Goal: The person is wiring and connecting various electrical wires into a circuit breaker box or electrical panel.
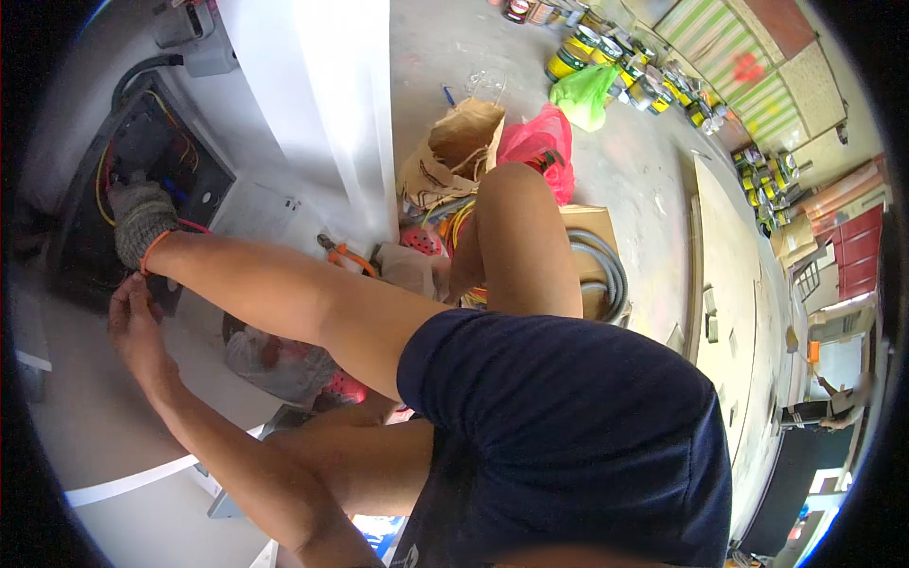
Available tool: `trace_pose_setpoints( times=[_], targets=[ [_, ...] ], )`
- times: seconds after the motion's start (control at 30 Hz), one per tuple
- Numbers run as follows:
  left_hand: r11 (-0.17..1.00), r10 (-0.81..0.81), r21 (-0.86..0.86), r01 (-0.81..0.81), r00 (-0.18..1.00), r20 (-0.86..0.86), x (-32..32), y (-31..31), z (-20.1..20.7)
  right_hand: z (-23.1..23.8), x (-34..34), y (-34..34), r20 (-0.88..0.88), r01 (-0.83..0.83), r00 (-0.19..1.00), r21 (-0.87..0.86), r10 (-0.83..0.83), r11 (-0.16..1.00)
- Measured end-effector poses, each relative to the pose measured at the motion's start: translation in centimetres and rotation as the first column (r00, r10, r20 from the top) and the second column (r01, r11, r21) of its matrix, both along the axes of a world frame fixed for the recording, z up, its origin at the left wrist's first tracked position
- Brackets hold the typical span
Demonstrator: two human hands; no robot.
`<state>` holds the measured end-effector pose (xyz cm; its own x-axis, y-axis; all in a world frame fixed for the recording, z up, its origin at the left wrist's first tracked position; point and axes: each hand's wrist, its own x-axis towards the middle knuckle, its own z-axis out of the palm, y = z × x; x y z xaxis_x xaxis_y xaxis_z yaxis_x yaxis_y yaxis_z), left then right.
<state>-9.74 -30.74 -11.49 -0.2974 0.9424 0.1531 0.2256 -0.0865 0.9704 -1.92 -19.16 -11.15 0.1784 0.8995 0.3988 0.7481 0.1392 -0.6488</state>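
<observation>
My right hand (142, 213), in a grey knitted glove with an orange cuff, reaches into a black box (213, 180) at the left. Its fingers look curled among the wires; what they hold is hidden. A yellow wire (101, 189) loops beside the glove, and a pink-red wire (194, 226) passes near its cuff. Bare, my left hand (139, 327) is just below the glove at the box's near edge. Its thumb and fingertips are pinched together close to the cuff, and anything between them is too small to name.
Orange-handled pliers (348, 256) lie right of the box. Beyond my knee are a brown paper bag (464, 147), a pink plastic bag (540, 151) and a coiled grey hose (611, 270). Several paint cans (573, 59) stand farther back. Another person (838, 407) is at the far right.
</observation>
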Motion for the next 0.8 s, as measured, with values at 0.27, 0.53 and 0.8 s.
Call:
trace_pose_setpoints(
  times=[0.27, 0.53, 0.8],
  targets=[
    [0.999, -0.016, 0.036, 0.017, 0.999, -0.037, -0.1, -0.2, 0.3, 1.3, 1.6, 0.6, 0.334, -0.323, 0.88, -0.101, 0.338, 0.941],
    [0.985, 0.055, 0.168, -0.047, 0.998, -0.04, 0.9, -1.6, 1.4, 0.5, 2.7, -0.5, -0.029, -0.165, 0.986, 0.048, 0.166, 0.985],
    [0.983, 0.104, 0.152, -0.106, 0.994, 0.017, 1.0, -1.6, 2.1, -1.6, 4.3, -0.6, -0.028, -0.283, 0.957, 0.13, 0.289, 0.95]
  ],
)
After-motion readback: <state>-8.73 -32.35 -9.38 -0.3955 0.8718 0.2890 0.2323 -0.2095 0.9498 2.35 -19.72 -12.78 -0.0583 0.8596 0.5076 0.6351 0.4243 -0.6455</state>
